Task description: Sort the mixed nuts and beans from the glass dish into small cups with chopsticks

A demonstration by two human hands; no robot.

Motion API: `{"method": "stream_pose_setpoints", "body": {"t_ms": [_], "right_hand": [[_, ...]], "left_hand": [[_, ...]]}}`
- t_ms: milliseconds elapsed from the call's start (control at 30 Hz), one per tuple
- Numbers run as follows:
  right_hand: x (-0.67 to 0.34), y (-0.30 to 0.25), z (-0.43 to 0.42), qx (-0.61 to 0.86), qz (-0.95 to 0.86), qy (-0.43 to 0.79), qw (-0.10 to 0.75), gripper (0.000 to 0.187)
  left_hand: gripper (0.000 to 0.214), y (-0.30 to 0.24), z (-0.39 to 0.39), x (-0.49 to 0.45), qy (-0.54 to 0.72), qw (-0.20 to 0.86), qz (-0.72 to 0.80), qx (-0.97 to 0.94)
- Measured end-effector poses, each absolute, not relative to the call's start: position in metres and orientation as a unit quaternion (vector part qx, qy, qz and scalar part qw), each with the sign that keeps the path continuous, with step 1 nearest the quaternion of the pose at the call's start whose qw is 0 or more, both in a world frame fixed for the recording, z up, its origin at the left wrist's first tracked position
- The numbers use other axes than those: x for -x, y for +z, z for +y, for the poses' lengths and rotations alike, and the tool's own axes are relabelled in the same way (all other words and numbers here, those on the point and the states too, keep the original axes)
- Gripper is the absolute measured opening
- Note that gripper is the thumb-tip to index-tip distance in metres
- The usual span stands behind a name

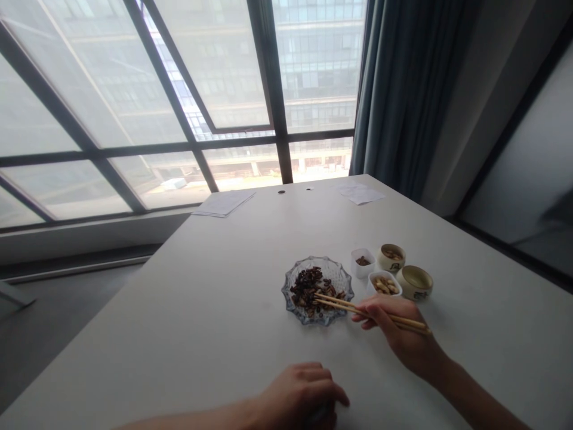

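Observation:
My right hand (394, 328) grips a pair of wooden chopsticks (347, 306), their tips reaching into the dark and brown dried pieces (308, 286) heaped in a scalloped glass dish (292, 310). Whether the tips pinch a piece is too small to tell. On the tabletop near the front, my left hand (299, 394) rests with its fingers curled under; what they hold, if anything, is hidden. Right of the dish stand a white cup (358, 272) with a few dark pieces and a white cup (373, 286) with pale tan pieces.
Behind the white cups are a cream ceramic cup (385, 261) with brown pieces inside and another cream cup (418, 292) with none visible. Papers lie at the far left (224, 203) and far right (360, 193) of the white table (215, 298). Windows and a blue curtain (403, 89) stand beyond.

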State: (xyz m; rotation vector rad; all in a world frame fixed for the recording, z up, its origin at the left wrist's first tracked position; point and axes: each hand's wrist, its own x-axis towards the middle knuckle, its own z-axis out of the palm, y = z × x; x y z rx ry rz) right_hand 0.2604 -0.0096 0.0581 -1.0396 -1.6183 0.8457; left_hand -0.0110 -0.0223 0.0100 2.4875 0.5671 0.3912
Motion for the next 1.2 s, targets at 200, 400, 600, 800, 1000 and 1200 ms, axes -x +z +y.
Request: {"method": "stream_pose_setpoints", "body": {"t_ms": [200,400,600,800,1000,1200], "right_hand": [[-0.263,0.052,-0.013,0.461,-0.580,0.337,0.581,0.039],[-0.297,0.068,-0.004,0.522,-0.453,0.210,0.691,0.038],[-0.308,0.069,0.001,0.535,-0.454,0.184,0.688,0.039],[-0.277,0.060,-0.012,0.438,-0.598,0.318,0.591,0.036],[-0.261,0.054,-0.008,0.434,-0.634,0.351,0.535,0.040],[-0.255,0.056,-0.009,0.453,-0.549,0.368,0.598,0.042]], "left_hand": [[0.030,0.019,-0.020,0.015,0.204,0.314,0.159,-0.913],[0.036,0.020,-0.019,0.011,0.231,0.296,0.144,-0.916],[0.034,0.020,-0.018,0.010,0.227,0.288,0.136,-0.920],[0.034,0.025,-0.020,0.011,0.210,0.292,0.149,-0.921],[0.032,0.025,-0.018,0.011,0.210,0.292,0.142,-0.922],[0.035,0.023,-0.020,0.013,0.202,0.292,0.150,-0.923]]}}
